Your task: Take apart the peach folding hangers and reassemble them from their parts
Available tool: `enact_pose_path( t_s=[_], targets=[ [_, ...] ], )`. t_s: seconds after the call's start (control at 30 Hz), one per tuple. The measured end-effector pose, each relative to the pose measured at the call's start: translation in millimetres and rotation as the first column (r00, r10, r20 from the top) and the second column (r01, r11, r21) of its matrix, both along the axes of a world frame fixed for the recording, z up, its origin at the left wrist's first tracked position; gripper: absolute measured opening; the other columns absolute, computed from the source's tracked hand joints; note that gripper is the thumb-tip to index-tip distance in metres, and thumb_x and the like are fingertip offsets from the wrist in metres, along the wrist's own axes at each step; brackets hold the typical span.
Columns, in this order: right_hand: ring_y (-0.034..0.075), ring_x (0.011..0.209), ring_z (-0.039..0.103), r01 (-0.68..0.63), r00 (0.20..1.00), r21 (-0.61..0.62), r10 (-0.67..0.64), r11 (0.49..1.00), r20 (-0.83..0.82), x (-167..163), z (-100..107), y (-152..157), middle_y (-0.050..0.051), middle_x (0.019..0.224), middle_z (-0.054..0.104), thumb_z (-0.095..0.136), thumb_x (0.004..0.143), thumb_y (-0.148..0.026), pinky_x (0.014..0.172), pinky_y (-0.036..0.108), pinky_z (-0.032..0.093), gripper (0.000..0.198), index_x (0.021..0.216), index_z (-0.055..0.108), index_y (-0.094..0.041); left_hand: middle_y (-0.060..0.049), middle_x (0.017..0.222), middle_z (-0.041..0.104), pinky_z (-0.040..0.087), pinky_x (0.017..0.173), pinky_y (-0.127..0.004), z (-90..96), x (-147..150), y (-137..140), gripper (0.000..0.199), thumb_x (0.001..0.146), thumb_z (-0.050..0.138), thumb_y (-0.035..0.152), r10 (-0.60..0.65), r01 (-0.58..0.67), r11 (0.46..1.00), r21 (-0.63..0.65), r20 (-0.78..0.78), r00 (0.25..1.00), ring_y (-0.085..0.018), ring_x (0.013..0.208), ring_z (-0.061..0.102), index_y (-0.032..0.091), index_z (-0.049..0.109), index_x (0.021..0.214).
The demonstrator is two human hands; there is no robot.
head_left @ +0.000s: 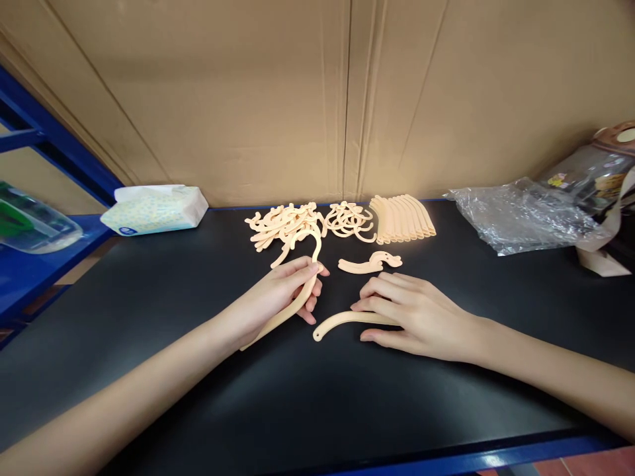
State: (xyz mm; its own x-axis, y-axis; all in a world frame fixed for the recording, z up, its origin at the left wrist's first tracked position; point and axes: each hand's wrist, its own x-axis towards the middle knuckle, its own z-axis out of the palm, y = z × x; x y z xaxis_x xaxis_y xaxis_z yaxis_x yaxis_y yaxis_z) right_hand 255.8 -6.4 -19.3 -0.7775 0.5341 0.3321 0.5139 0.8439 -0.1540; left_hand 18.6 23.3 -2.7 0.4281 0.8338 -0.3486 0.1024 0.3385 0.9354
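Observation:
My left hand [285, 291] is closed around a beige curved hanger arm [282, 320] with a hook [317, 244] rising from its upper end. The thumb presses where the hook meets the arm, and the arm's lower end runs along the wrist. My right hand [411, 317] is over a second beige hanger arm [337, 322], which lies on the black table [238, 410]. Its thumb and fingers are apart, on either side of that arm, whose right end is hidden under the palm. Just beyond lies a small group of beige parts [370, 264].
At the back are a heap of short beige parts [285, 221], a pile of hooks [347, 218] and a neat row of hanger arms [404, 218]. A tissue pack [156, 208] stands left; a clear plastic bag [520, 215] lies right. Cardboard [248, 99] walls the back.

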Motion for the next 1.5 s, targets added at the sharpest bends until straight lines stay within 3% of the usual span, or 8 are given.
enact_pose_path(
  t_s=[0.27, 0.43, 0.57, 0.67, 0.8, 0.97, 1.27, 1.5],
  targets=[
    [0.017, 0.078, 0.056, 0.067, 0.998, 0.001, -0.067, 0.998, 0.013, -2, 0, 3, 0.006, 0.086, 0.062, 0.038, 0.098, -0.024, 0.073, 0.031, 0.047, 0.023, 0.091, 0.059, -0.017, -0.003, 0.090, 0.060, 0.054, 0.056, -0.022, 1.0, 0, 1, 0.022, 0.087, 0.059, 0.033, -0.038, 0.038, 0.999, -0.013, -0.019, 0.999, -0.010, 0.066, 0.058, 0.016, 0.068, 0.097],
    [0.016, 0.070, 0.057, 0.098, 0.995, -0.021, -0.098, 0.995, -0.002, 2, -2, 3, 0.006, 0.082, 0.062, 0.031, 0.097, -0.014, 0.062, 0.028, 0.045, 0.022, 0.092, 0.053, -0.018, -0.001, 0.083, 0.056, 0.055, 0.056, -0.023, 0.5, -1, 2, 0.024, 0.086, 0.061, 0.034, -0.030, 0.030, 0.999, -0.036, -0.006, 1.000, -0.009, 0.063, 0.056, 0.017, 0.070, 0.101],
    [0.012, 0.051, 0.056, 0.191, 0.980, -0.113, -0.195, 0.975, -0.024, 6, -3, 3, 0.001, 0.074, 0.067, 0.032, 0.099, -0.025, 0.047, 0.024, 0.037, 0.021, 0.097, 0.053, -0.020, -0.002, 0.085, 0.057, 0.054, 0.054, -0.023, 1.8, 0, 1, 0.028, 0.086, 0.061, 0.037, -0.018, 0.018, 0.999, -0.038, -0.015, 1.000, -0.009, 0.062, 0.056, 0.018, 0.069, 0.106],
    [0.012, 0.057, 0.063, 0.174, 0.979, -0.201, -0.192, 0.964, -0.070, 7, -3, 4, -0.001, 0.073, 0.070, 0.043, 0.097, -0.038, 0.053, 0.023, 0.041, 0.022, 0.095, 0.057, -0.021, -0.003, 0.090, 0.058, 0.053, 0.051, -0.021, 3.1, 0, 1, 0.030, 0.087, 0.060, 0.038, -0.030, 0.029, 0.999, -0.029, -0.028, 0.999, -0.008, 0.062, 0.055, 0.019, 0.069, 0.108],
    [0.012, 0.069, 0.065, 0.157, 0.981, -0.262, -0.180, 0.952, -0.067, 7, -2, 7, 0.000, 0.082, 0.072, 0.045, 0.097, -0.033, 0.061, 0.023, 0.043, 0.022, 0.093, 0.063, -0.021, -0.003, 0.091, 0.059, 0.051, 0.049, -0.019, 4.1, 0, 0, 0.029, 0.087, 0.060, 0.037, -0.060, 0.059, 0.998, -0.024, -0.026, 0.998, -0.008, 0.063, 0.056, 0.020, 0.070, 0.109],
    [0.013, 0.073, 0.066, 0.157, 0.978, -0.325, -0.193, 0.933, -0.082, 7, -4, 9, 0.000, 0.085, 0.072, 0.048, 0.094, -0.028, 0.065, 0.024, 0.045, 0.018, 0.098, 0.064, -0.021, -0.001, 0.071, 0.058, 0.051, 0.050, -0.019, 4.7, -2, 1, 0.031, 0.087, 0.059, 0.037, -0.088, 0.086, 0.995, -0.050, -0.040, 0.995, -0.010, 0.062, 0.056, 0.020, 0.069, 0.111],
    [0.014, 0.077, 0.067, 0.175, 0.979, -0.225, -0.193, 0.959, -0.062, 8, -6, 11, 0.001, 0.090, 0.072, 0.048, 0.095, -0.036, 0.064, 0.025, 0.046, 0.022, 0.094, 0.064, -0.022, -0.001, 0.063, 0.058, 0.052, 0.049, -0.019, 4.6, -4, 0, 0.038, 0.089, 0.058, 0.042, -0.210, 0.208, 0.978, -0.030, -0.053, 0.976, -0.012, 0.061, 0.057, 0.019, 0.067, 0.117],
    [0.015, 0.074, 0.065, 0.179, 0.982, -0.112, -0.184, 0.978, -0.041, 8, -6, 12, 0.001, 0.086, 0.070, 0.046, 0.096, -0.033, 0.063, 0.026, 0.044, 0.020, 0.093, 0.060, -0.020, -0.003, 0.071, 0.062, 0.053, 0.052, -0.018, 5.3, -3, 0, 0.033, 0.089, 0.058, 0.039, -0.217, 0.216, 0.976, -0.022, -0.034, 0.976, -0.012, 0.065, 0.059, 0.019, 0.069, 0.114]
  ],
)
